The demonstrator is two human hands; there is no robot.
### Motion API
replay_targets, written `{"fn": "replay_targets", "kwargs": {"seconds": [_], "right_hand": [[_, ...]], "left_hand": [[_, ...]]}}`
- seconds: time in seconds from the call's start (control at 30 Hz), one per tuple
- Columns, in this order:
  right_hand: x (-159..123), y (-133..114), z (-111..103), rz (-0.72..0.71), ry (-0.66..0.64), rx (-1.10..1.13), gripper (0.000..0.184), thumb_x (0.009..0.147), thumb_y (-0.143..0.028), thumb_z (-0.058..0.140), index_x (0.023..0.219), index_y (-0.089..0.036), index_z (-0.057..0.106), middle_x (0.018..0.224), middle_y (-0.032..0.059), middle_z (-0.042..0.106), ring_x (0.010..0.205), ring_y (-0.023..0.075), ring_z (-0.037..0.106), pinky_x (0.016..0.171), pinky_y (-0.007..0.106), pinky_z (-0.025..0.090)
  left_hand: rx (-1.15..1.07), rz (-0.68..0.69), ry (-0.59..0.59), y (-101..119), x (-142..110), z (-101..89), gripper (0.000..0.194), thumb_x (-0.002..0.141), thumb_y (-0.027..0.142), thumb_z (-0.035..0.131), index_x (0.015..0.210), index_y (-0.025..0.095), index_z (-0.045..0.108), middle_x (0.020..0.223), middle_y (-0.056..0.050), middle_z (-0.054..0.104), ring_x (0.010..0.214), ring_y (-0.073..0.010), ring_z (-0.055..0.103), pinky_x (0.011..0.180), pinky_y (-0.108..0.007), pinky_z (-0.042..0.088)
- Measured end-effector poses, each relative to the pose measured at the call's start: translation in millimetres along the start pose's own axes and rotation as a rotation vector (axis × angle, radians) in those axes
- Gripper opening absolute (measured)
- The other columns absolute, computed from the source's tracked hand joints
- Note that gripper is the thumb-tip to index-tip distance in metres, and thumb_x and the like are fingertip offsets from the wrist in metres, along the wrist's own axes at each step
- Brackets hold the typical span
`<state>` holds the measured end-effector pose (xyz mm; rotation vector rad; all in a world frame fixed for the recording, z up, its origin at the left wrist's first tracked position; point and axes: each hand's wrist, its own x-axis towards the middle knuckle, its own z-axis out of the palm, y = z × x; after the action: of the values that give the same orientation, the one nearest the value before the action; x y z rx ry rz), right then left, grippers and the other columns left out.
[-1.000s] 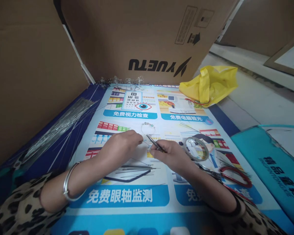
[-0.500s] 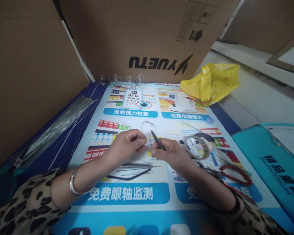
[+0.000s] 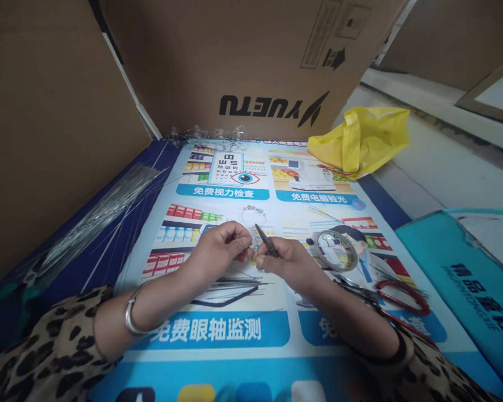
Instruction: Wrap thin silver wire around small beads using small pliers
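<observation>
My left hand (image 3: 230, 245) is closed in a pinch on thin wire near the middle of the printed sheet. Close by on its right, my right hand (image 3: 289, 259) is closed around a dark pointed tool (image 3: 268, 243), its tip angled up and left; the thumb and forefinger pinch near the same wire. Just beyond the fingertips shows a thin wire ring with small beads (image 3: 255, 210). Whether it joins the wire in my fingers I cannot tell. Below my hands lie several cut wires (image 3: 238, 283).
A roll of clear tape (image 3: 337, 250) and red-handled scissors (image 3: 402, 297) lie right of my right hand. A wire bundle (image 3: 104, 206) is at left, wire pieces (image 3: 209, 134) at the back by a cardboard box (image 3: 184, 67). A yellow bag (image 3: 360, 142) and teal bag (image 3: 461, 279) sit right.
My hands have drawn slightly closer together, and the dark tool's tip has shifted a little left. The things on the sheet stay in place.
</observation>
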<state>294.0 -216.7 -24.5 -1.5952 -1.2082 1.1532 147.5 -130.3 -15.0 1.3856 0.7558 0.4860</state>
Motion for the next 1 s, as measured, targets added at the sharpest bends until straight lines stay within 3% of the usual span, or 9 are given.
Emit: {"fn": "replay_targets", "kwargs": {"seconds": [0.3,0.73,1.0], "right_hand": [[1.4,1.2,-4.3,0.086,0.014,0.1,0.014,0.071,-0.031,0.06,0.074,-0.018,0.062,0.064,-0.0006,0.063,0.058,0.0102,0.053,0.058,0.024,0.042],[-1.0,2.7,2.8,0.011,0.046,-0.044,0.012,0.074,-0.029,0.056,0.071,-0.018,0.059,0.061,-0.0024,0.057,0.057,0.0096,0.048,0.057,0.023,0.039],[-0.6,5.2,0.8,0.03,0.014,0.015,0.017,0.076,-0.035,0.057,0.076,-0.018,0.059,0.064,-0.001,0.06,0.06,0.0107,0.051,0.058,0.024,0.041]], "left_hand": [[-0.047,-0.005,0.041,-1.1,1.6,-2.5,0.014,0.075,0.026,0.061,0.072,0.015,0.051,0.061,0.002,0.058,0.056,-0.0103,0.054,0.057,-0.023,0.044],[-0.065,-0.008,0.069,-7.3,-0.5,4.5,0.018,0.074,0.027,0.062,0.068,0.016,0.049,0.061,0.001,0.061,0.055,-0.0111,0.055,0.057,-0.025,0.045],[-0.101,-0.007,0.016,-8.3,-0.2,0.0,0.016,0.077,0.028,0.061,0.072,0.016,0.051,0.065,0.001,0.062,0.059,-0.01,0.056,0.058,-0.022,0.043]]}}
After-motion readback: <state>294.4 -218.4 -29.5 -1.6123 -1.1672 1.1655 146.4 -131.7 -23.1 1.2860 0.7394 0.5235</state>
